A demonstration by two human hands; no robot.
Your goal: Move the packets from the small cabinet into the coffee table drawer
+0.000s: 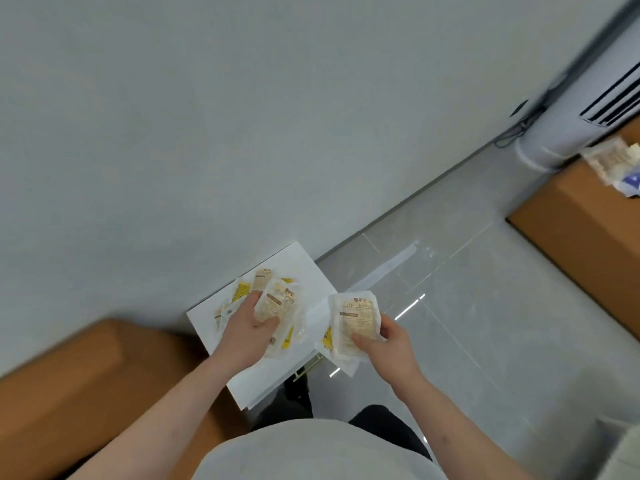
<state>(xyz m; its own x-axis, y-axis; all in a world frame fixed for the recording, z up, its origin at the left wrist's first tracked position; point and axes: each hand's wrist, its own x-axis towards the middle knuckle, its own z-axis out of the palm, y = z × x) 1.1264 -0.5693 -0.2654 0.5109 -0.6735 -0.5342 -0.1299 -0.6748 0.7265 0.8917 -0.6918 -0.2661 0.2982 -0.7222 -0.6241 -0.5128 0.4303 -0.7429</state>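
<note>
The packets point(266, 303) lie in a loose, overlapping heap on the white top of the small cabinet point(301, 261), which stands against the wall point(173, 116). Your left hand point(247, 332) curls its grip round one packet at the heap's near side, thumb across its face, while your right hand point(384, 344) holds a small stack of packets point(355, 322) lifted clear, just off the cabinet's right edge and over the tiled floor point(485, 323). The risk sits mostly in that right-hand stack: slick wrappers pinched at one end can slide against each other, and a lower one looks to hang out below your fingers, so it may drop to the floor as you turn. On the left, lifting one packet out of an overlapping pile may drag its neighbours toward the cabinet's edge and tip them off. The view is tilted and blurred, and the coffee table drawer is not in sight, so you will be carrying both loads while looking for it; a brown box point(588, 220) stands at the right, near your likely path.
</note>
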